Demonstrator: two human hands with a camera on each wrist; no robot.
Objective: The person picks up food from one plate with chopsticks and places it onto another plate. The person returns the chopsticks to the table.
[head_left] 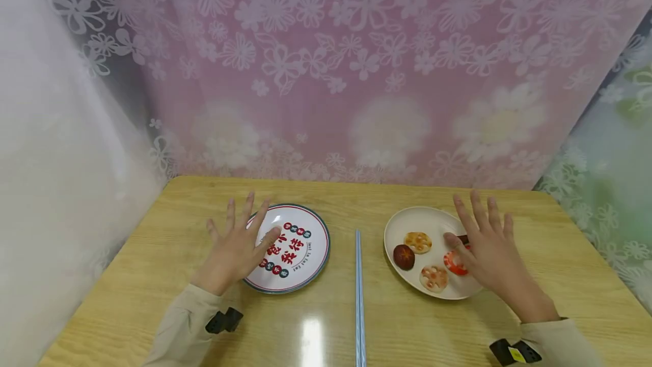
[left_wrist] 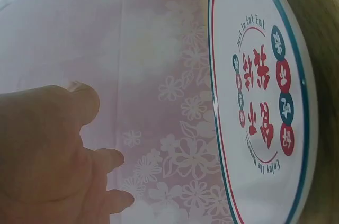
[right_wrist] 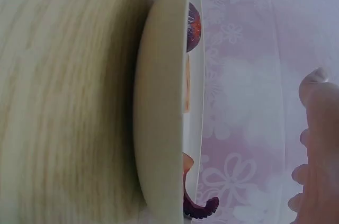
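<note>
My left hand (head_left: 234, 254) is spread, fingers apart, above the left edge of a white plate (head_left: 318, 254) with a blue-green and red rim and red printed characters. In the left wrist view that plate (left_wrist: 249, 192) lies apart from the fingers. Over the right side of a cream plate (head_left: 438, 217) my right hand (head_left: 491, 254) hovers with spread fingers, holding nothing. On the cream plate are two lotus root slices (head_left: 417, 242), a brown mushroom cap (head_left: 404, 256) and a red-and-white piece (head_left: 455, 263). A dark curled tentacle-like piece (right_wrist: 201, 208) shows in the right wrist view.
A pair of light blue chopsticks (head_left: 359, 299) lies lengthwise between the plates on the wooden table (head_left: 193, 203). Behind the table hangs a pink flowered curtain (head_left: 326, 101), with a white sheet (head_left: 66, 157) on the left and a green flowered cloth (head_left: 611, 186) on the right.
</note>
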